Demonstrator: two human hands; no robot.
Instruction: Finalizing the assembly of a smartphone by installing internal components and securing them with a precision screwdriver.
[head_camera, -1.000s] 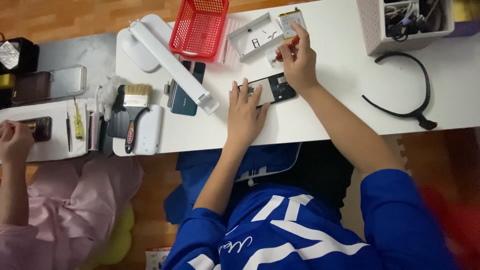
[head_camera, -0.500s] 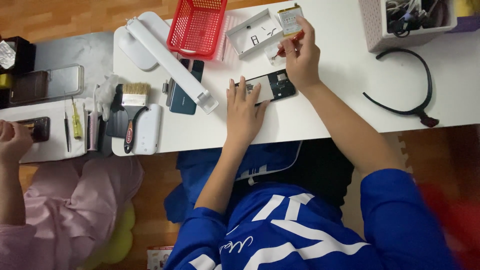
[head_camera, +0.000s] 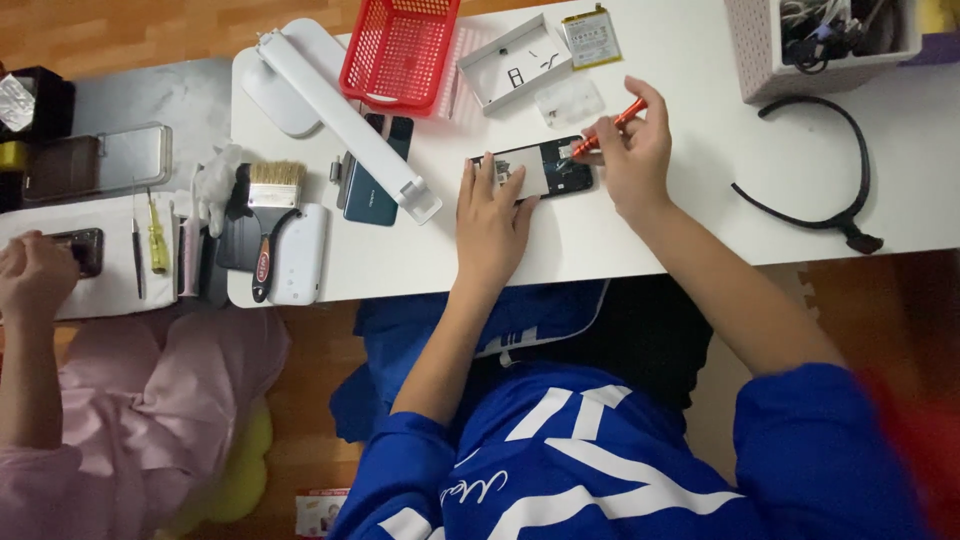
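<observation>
I am pinching the orange screwdriver (head_camera: 612, 124) with my right hand (head_camera: 632, 160); left hand (head_camera: 492, 215) fingers, spread, are pressing the opened phone (head_camera: 535, 168), which looks light and fragile.

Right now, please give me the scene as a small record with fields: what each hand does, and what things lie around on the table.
left hand: left hand lies flat on the opened phone, holding it down
right hand: right hand grips an orange screwdriver, tip at the phone's inner parts
surface: white table
behind phone: small white tray, loose battery, red basket
left of phone: white desk lamp, dark phone, brush
right side: black headband
neighbour: another person's hand at the far left
</observation>
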